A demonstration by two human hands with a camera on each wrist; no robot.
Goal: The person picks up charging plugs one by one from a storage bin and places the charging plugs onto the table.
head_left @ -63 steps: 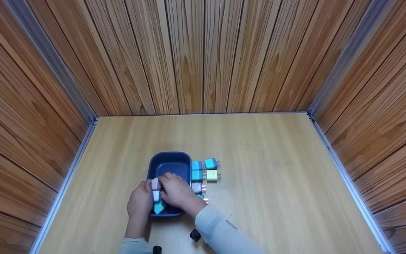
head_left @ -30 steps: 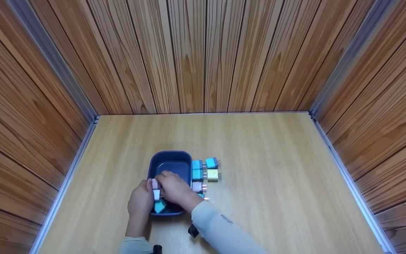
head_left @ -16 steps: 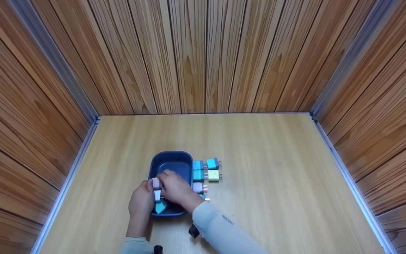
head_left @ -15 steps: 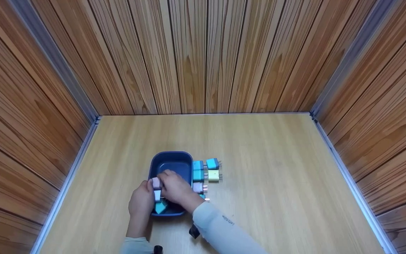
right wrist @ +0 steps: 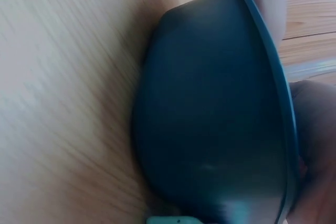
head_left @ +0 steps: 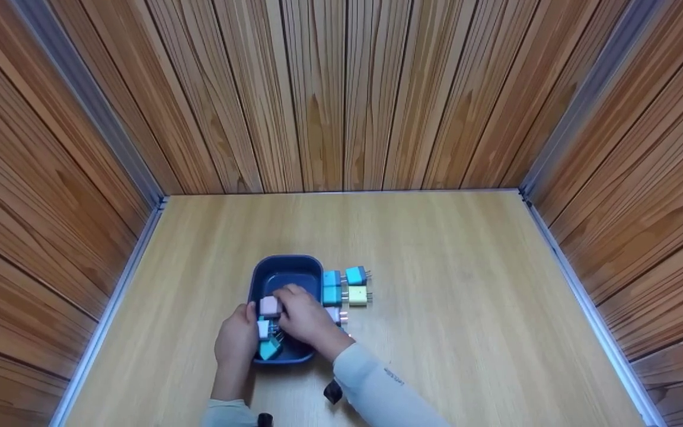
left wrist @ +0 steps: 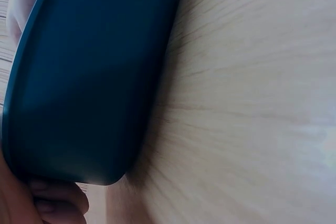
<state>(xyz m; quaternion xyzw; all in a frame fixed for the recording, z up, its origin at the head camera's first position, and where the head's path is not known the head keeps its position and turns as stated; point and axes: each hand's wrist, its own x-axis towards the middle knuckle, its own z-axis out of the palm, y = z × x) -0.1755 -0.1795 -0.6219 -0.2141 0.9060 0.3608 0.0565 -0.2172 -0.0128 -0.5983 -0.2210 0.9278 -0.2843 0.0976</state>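
My left hand [head_left: 236, 337] grips the left wall of a dark blue tub [head_left: 285, 259], its thumb at the rim; the left wrist view has its curled fingers [left wrist: 60, 200] against the tub's outer wall. Reaching inside the tub, my right hand [head_left: 306, 314] pinches a pale pink charger plug [head_left: 270, 306]; its fingertips partly hide the plug's right end. Below that plug, along the left inner wall, sit a white charger plug [head_left: 264, 329] and a turquoise charger plug [head_left: 269, 349], prongs to the right.
Against the tub's right side outside stand turquoise charger plugs [head_left: 331, 295], a blue one [head_left: 356, 275], a yellow one [head_left: 357, 295] and a pink one [head_left: 334, 314], partly behind my right hand. Wood-panelled walls [head_left: 318, 95] enclose the wooden tabletop [head_left: 448, 284].
The pinched pink plug has shifted a little right, away from the tub's left wall, along with my right hand. My left hand has stayed on the tub's wall.
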